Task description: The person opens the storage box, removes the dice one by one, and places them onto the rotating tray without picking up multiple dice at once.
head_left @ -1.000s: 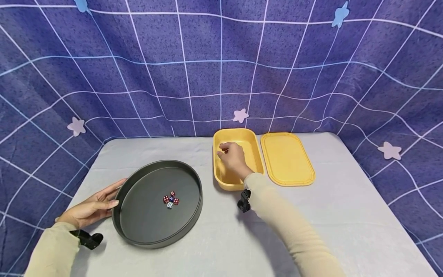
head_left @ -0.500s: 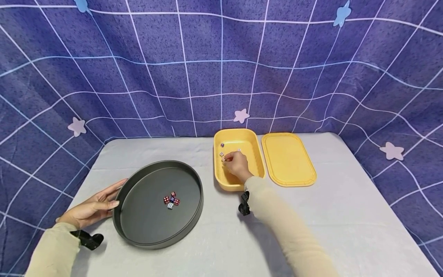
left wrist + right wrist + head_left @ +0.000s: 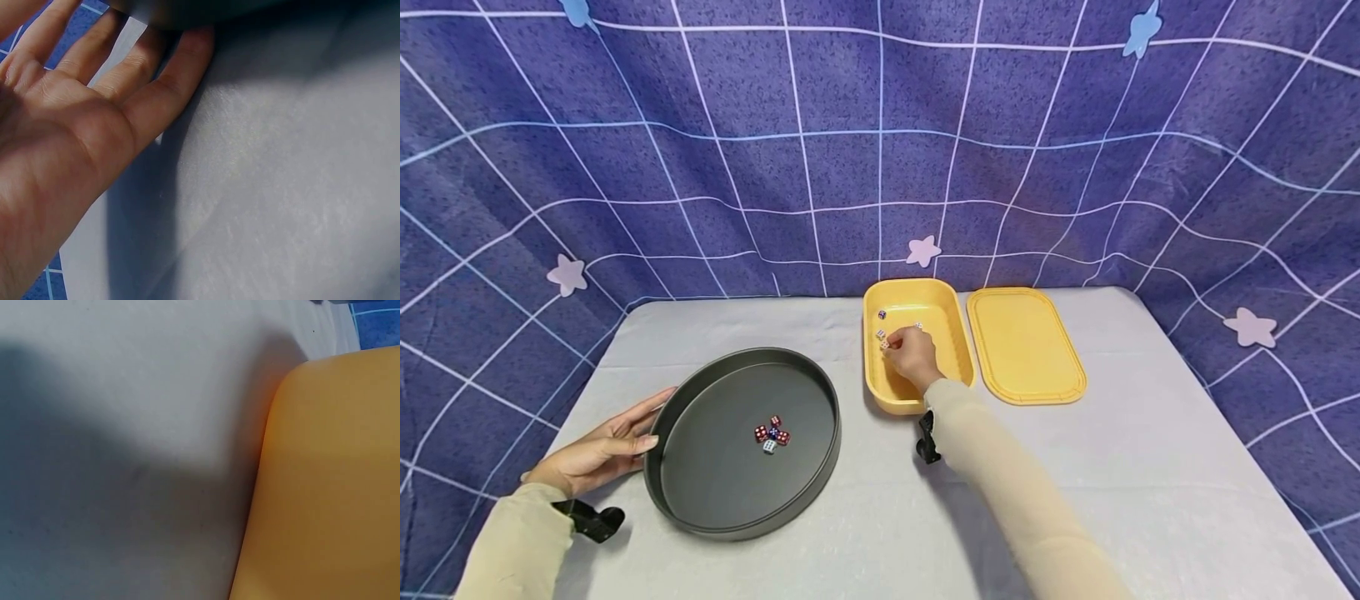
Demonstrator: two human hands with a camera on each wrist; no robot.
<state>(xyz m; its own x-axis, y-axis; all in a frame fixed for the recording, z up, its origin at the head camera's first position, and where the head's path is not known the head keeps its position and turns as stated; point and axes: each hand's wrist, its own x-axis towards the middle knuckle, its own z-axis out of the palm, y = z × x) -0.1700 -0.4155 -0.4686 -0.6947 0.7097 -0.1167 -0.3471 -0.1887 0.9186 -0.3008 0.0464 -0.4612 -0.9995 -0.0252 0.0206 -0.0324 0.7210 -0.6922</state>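
Observation:
A round dark baking pan (image 3: 730,487) rests on the table at left. My left hand (image 3: 598,454) holds its left side, the thumb on the rim and the fingers on the outside. In the left wrist view, fingertips of the left hand (image 3: 81,119) reach the underside of the pan (image 3: 250,9). Several red, blue and white dice (image 3: 772,432) lie grouped in the pan. My right hand (image 3: 915,354) is inside a yellow tub (image 3: 871,367), its fingertips pinching a white die (image 3: 884,345). Nearby in the tub lie a white die (image 3: 880,334), a dark die (image 3: 882,315) and another pale die (image 3: 917,326).
A flat yellow lid (image 3: 1026,346) lies to the right of the tub. Pale cloth covers the table (image 3: 880,517), and a purple curtain (image 3: 850,183) hangs behind it. The right wrist view shows only the tub's outer wall (image 3: 331,475) and cloth.
My right hand has lowered and come back slightly within the tub, uncovering dice, and its fingertips have closed at a white die. The left hand and pan have stayed put.

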